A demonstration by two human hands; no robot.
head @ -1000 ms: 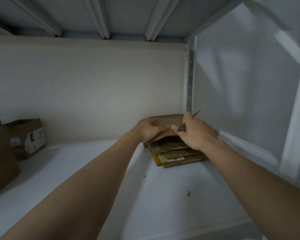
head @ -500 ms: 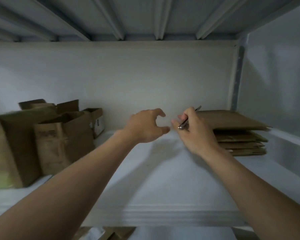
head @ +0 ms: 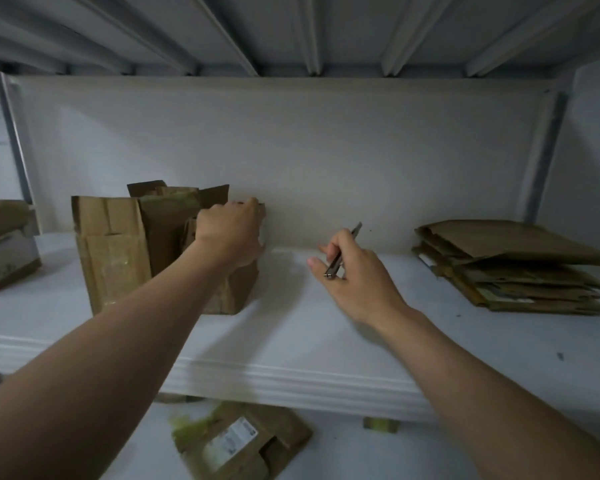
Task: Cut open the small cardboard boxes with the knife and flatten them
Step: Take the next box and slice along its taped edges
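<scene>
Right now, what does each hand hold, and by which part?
The left hand grips a cardboard box by its top edge. The right hand holds the knife around its middle, both ends showing.

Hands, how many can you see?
2. The left hand grips the top of a standing cardboard box near the back wall; the right hand holds the knife above the shelf.

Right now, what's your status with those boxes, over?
Left hand grips upright brown cardboard box. Right hand holds slim metal knife. Flattened brown cardboard stack sits apart, far right.
</scene>
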